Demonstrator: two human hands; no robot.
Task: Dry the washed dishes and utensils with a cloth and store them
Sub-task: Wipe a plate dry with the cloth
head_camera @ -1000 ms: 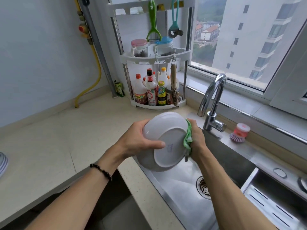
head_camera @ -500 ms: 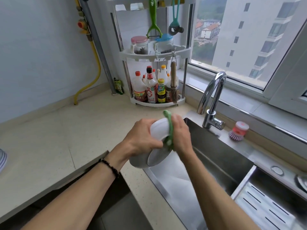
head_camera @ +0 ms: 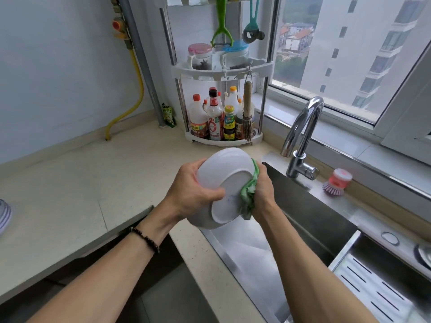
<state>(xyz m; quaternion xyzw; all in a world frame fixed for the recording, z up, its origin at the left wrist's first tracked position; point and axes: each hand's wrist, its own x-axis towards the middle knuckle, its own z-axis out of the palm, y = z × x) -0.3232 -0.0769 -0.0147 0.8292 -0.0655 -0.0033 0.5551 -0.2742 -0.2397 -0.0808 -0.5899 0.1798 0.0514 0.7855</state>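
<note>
White dish is sitting tilted in mid-air over the sink's near-left edge, underside facing the camera. Left hand is gripping its rim at nine o'clock, thumb lying across the base. Right hand is clutching a bunched green cloth against the dish's three o'clock edge. Faucet is standing at two o'clock, red scrub brush beyond it
</note>
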